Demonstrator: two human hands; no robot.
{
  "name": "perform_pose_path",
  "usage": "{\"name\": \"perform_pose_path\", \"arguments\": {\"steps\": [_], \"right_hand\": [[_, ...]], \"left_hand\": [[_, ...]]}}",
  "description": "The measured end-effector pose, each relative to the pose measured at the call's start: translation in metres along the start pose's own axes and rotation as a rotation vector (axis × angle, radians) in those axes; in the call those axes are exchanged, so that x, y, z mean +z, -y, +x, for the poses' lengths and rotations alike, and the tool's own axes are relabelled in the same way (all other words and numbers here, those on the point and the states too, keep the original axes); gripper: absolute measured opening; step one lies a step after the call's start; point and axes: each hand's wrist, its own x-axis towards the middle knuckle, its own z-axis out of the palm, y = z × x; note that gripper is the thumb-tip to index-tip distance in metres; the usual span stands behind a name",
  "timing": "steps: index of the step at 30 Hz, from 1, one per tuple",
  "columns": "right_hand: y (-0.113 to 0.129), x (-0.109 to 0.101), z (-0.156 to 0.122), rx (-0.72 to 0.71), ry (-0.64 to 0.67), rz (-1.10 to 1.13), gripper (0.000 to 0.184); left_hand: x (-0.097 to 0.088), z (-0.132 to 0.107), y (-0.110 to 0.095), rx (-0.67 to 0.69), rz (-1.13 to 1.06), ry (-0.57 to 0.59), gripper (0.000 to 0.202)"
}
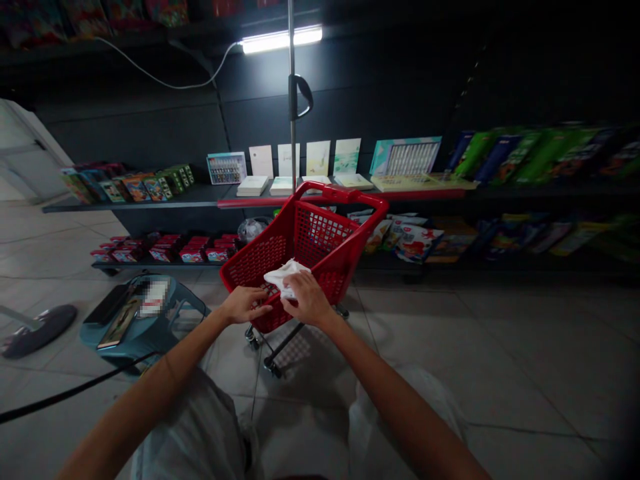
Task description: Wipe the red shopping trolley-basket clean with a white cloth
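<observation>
A red plastic shopping cart [327,227] on dark wheels stands before me, its near rim under both hands. My right hand [306,298] is closed on a crumpled white cloth [286,275] and presses it against that rim. My left hand [246,305] grips the rim just to the left, its fingertips reaching over the edge into the basket. The cloth hides part of the rim and the basket floor.
Behind the cart runs a dark shelf [190,198] with books, boxes and snack bags. A blue-grey stool [186,293] with items on it stands at left, beside a round stand base [47,328]. A metal pole [291,53] rises behind the cart. A black cable [75,395] crosses the lower left.
</observation>
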Motion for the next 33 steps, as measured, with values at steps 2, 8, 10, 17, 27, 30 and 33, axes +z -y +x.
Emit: {"name": "perform_pose_path", "arguments": {"steps": [2,8,10,17,27,30,33], "right_hand": [[0.000,0.000,0.000,0.006,-0.012,-0.012,0.022],[-0.013,-0.012,0.002,-0.062,0.063,-0.069,0.037],[-0.019,-0.018,0.004,-0.039,0.053,-0.088,0.035],[-0.054,-0.035,0.013,0.037,-0.056,-0.161,0.027],[-0.141,-0.086,0.009,0.254,-0.434,-0.313,0.029],[-0.150,-0.085,0.003,0.334,-0.591,-0.308,0.030],[-0.152,-0.079,0.001,0.407,-0.668,-0.280,0.028]], "left_hand": [[0.003,0.000,-0.004,0.011,0.024,-0.004,0.029],[0.011,0.000,-0.007,0.015,0.028,-0.022,0.028],[0.011,0.001,-0.005,0.032,0.034,-0.023,0.032],[0.013,0.002,-0.001,0.049,0.058,-0.023,0.038],[0.011,-0.002,-0.003,0.065,0.034,-0.016,0.041],[0.011,-0.002,-0.003,0.068,0.029,-0.020,0.040],[0.011,0.000,-0.004,0.068,0.024,-0.021,0.039]]}}
